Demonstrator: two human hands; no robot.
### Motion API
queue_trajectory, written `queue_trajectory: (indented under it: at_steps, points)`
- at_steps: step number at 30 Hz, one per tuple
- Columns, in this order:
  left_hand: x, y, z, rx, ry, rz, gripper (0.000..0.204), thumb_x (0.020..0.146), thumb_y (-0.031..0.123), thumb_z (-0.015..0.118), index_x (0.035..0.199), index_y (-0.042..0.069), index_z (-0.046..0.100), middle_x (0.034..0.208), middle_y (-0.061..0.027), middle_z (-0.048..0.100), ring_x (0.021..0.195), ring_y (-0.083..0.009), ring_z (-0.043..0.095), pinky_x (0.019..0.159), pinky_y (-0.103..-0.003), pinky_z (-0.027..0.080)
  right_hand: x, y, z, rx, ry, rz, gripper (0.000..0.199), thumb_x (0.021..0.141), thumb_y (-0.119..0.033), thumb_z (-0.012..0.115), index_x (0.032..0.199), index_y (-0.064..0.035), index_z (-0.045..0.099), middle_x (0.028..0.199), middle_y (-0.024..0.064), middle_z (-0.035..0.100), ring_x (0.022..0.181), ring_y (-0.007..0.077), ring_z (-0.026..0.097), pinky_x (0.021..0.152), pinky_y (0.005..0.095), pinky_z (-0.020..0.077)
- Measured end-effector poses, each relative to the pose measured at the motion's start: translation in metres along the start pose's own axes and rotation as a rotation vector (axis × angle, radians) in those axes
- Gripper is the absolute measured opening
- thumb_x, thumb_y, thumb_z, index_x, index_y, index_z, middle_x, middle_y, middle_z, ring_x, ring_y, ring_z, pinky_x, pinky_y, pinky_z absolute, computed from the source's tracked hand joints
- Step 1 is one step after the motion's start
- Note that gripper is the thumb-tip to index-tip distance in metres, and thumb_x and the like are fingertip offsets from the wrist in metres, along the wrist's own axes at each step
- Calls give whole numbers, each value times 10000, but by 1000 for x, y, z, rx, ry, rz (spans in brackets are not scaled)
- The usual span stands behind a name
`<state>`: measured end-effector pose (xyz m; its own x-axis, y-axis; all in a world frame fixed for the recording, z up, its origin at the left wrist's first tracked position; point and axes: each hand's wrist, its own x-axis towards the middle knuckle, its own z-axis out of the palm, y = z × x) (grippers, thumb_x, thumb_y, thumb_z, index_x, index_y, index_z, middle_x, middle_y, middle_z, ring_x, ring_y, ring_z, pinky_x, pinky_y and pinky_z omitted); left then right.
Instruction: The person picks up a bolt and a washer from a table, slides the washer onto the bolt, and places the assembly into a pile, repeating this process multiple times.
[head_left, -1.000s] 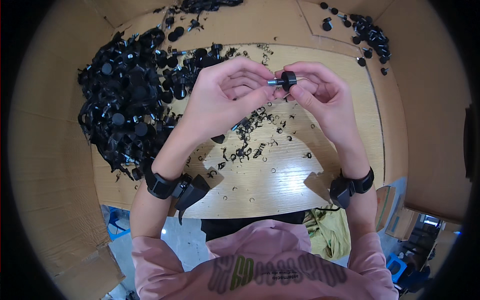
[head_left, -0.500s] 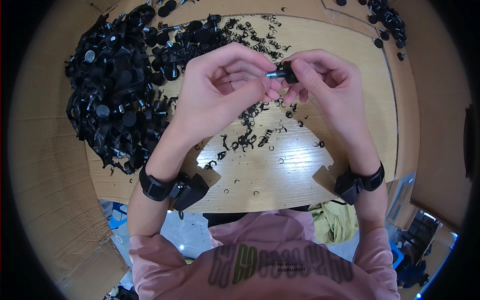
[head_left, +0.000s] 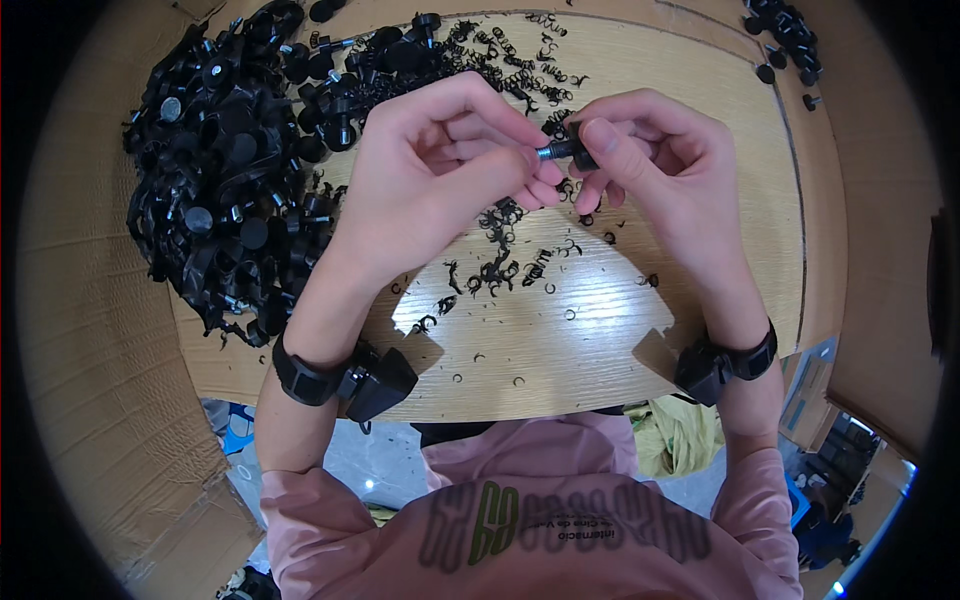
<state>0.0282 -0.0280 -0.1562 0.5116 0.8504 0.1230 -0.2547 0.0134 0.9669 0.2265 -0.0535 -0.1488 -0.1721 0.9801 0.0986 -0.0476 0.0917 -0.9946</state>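
Note:
Above the table my two hands meet over a black round-headed bolt (head_left: 585, 150) with a bright threaded shank. Its black head is pinched between the thumb and fingers of my right hand (head_left: 668, 155). At the other end, the thumb and forefinger of my left hand (head_left: 440, 165) close on the tip of the thread, hiding it. The bolt lies nearly level, thread pointing left. Beneath the hands, curly black trimmings (head_left: 495, 262) are scattered over the wood-grain tabletop (head_left: 480, 345).
At the left a large heap of similar black-headed bolts (head_left: 235, 170) is piled up, reaching the cardboard wall (head_left: 75, 260). A smaller group of black-headed bolts (head_left: 785, 40) lies at the far right. More black trimmings (head_left: 510, 65) cover the table's far side.
Both hands keep hold of the bolt, and the right hand has shifted slightly to the right. The whole view has tilted a little; the heap stays as it was.

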Motion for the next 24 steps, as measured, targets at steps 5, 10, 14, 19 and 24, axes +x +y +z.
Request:
queue_trajectory:
  at_steps: [5, 10, 14, 19, 24]
  points:
    - [1, -3, -1, -73, -23, -40, 139, 797, -106, 555, 912, -30, 573, 831, -120, 663, 755, -157, 665, 683, -258, 554, 0, 6, 2, 31, 7, -61, 179, 846, -89, 686, 949, 53, 651, 749, 60, 673, 598, 64, 621, 503, 164, 438]
    - [-1, -3, 5, 174, 30, 53, 210, 791, -115, 529, 982, -29, 550, 837, -118, 653, 753, -162, 657, 675, -267, 538, 0, 2, 2, -23, 32, 5, 199, 845, -133, 697, 935, 42, 665, 737, 59, 676, 581, 68, 621, 483, 163, 430]
    - [-1, 0, 7, 209, 36, 72, 188, 806, -100, 516, 978, -37, 557, 830, -118, 652, 769, -169, 660, 687, -268, 539, 1, -3, 0, -16, 40, 60, 218, 846, -167, 699, 924, 34, 673, 724, 60, 674, 567, 73, 623, 472, 161, 424]
    - [-1, -1, 5, 114, 46, 28, 139, 829, -71, 500, 944, -41, 572, 836, -127, 654, 768, -183, 666, 685, -275, 544, 0, -4, 4, -1, 16, 78, 241, 853, -190, 695, 908, 43, 668, 731, 74, 679, 558, 84, 627, 480, 162, 440]
    - [-1, -4, 6, 55, 69, 0, 125, 789, -93, 572, 890, -18, 568, 822, -86, 651, 766, -135, 658, 685, -235, 534, -1, -3, 5, 7, 8, 67, 263, 853, -205, 696, 906, 49, 661, 729, 78, 678, 560, 83, 629, 476, 161, 435]
